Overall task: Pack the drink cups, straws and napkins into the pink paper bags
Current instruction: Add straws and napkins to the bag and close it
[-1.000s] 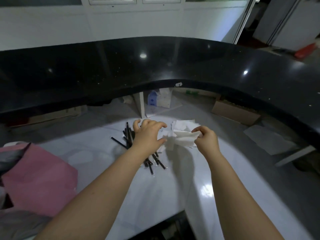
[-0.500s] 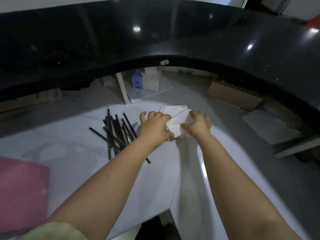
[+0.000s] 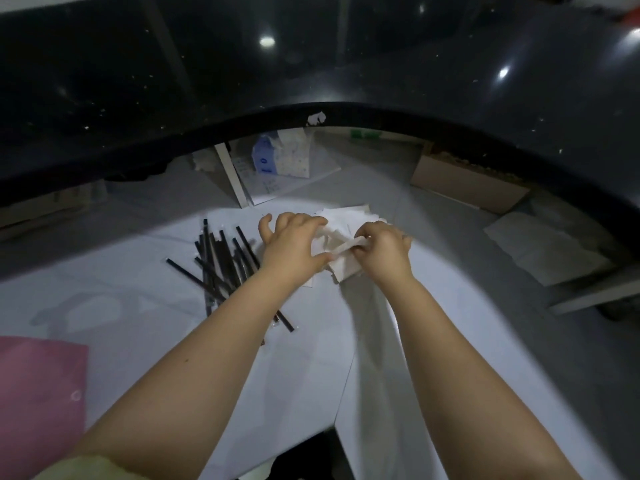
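Note:
A stack of white napkins [image 3: 346, 220] lies on the white lower counter [image 3: 311, 358]. My left hand [image 3: 294, 242] grips the stack's left edge with curled fingers. My right hand [image 3: 381, 249] pinches a folded napkin [image 3: 341, 249] from the right, just above the stack. Several black straws [image 3: 221, 261] lie in a loose pile left of my left hand. A pink paper bag [image 3: 38, 393] shows at the lower left edge. No drink cup is in view.
A raised black curved counter [image 3: 311, 64] wraps around the back. Beneath it stand a blue-and-white tissue pack [image 3: 282, 155], a cardboard box [image 3: 467, 181] and white paper sheets [image 3: 540, 247] at the right.
The napkin held up between both hands has come down onto the stack. My hands have drawn closer together, and the view has tilted down, cutting off most of the pink bag.

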The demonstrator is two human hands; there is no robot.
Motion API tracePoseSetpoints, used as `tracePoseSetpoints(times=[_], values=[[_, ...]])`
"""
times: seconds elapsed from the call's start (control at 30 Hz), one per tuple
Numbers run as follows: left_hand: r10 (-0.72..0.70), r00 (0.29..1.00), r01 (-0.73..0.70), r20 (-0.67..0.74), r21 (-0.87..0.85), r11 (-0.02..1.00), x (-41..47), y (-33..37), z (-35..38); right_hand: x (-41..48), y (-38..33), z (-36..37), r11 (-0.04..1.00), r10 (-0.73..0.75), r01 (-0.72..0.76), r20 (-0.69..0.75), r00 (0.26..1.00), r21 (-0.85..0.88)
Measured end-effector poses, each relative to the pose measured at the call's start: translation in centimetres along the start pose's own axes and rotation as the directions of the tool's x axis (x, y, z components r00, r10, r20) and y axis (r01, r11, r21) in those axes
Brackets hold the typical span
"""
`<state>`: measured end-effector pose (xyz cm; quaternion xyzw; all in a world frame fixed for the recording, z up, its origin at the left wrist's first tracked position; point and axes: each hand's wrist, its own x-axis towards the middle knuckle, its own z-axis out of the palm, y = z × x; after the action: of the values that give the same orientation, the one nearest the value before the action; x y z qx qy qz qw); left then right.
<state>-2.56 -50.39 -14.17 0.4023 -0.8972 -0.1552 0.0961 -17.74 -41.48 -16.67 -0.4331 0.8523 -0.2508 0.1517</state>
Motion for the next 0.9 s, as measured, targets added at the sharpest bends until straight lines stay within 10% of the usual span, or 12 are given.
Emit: tracePoseSetpoints(times=[0.17, 0.9], values=[[0.037, 0.999, -0.036, -0.004, 0.054, 0.998, -0.6, 0.2, -4.3, -1.5, -2.9, -3.7, 0.970, 0.037, -0.055, 0.080, 0.996, 0.235], [-0.023, 0.938, 0.126, -0.346, 0.277, 0.953, -17.0, -10.3, -29.0, -12.2, -31.8, -9.7, 0.853, -0.495, 0.508, -0.122, 0.860, 0.122]])
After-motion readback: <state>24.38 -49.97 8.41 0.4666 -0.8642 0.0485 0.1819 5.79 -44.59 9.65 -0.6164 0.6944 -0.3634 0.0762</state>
